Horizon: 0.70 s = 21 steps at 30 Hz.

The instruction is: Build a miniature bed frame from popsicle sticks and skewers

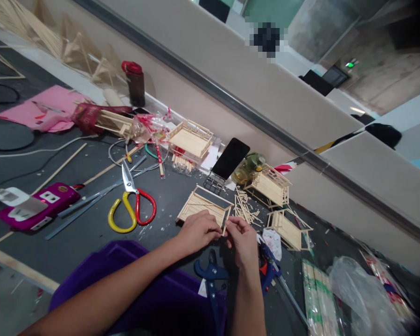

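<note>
A small model of thin wooden sticks (196,205), with a slatted base and a raised rail, lies on the dark table in front of me. My left hand (201,231) is closed at its near right corner, fingers curled against the sticks. From the right, my right hand (242,235) pinches a short wooden stick (226,221) at that same corner. My fingers partly hide the joint. Just beyond sits a pile of short cut sticks (244,207). Blue-handled cutters (213,275) lie nearest my wrists, and a blue glue gun (268,263) is right of my right hand.
Large scissors (132,200) with yellow and red handles lie left, near a purple power strip (52,203). Other stick models (191,140) stand along the partition, beside a propped phone (231,158). Packs of sticks (318,294) lie at right. A purple stool (101,275) is below my arms.
</note>
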Motion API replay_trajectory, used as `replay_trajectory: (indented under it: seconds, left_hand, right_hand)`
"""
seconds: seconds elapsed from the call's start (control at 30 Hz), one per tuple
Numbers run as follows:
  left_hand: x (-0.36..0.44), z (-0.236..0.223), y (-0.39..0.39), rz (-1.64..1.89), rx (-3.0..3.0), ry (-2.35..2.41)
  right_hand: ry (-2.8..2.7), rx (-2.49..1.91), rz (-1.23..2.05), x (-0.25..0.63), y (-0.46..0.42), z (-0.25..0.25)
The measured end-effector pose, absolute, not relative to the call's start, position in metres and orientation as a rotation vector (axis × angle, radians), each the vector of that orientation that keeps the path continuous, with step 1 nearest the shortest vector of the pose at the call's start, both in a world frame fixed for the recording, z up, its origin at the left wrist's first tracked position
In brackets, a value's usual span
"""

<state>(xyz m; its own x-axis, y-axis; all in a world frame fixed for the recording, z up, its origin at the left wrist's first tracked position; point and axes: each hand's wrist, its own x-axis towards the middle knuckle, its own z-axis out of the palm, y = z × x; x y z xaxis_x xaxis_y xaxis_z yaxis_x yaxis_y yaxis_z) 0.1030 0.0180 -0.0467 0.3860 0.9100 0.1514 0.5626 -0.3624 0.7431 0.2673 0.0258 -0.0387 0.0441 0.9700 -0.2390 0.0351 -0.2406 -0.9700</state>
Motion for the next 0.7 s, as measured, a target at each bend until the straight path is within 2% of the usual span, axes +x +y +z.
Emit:
replay_trajectory:
  seconds: [0.7]
  left_hand:
    - [0.1060, -0.0494, 0.0178, 0.812, 2.024, 1.245]
  right_hand:
    - [-1.078, -1.438, 1.330, 0.2673, 0.0264, -0.0387]
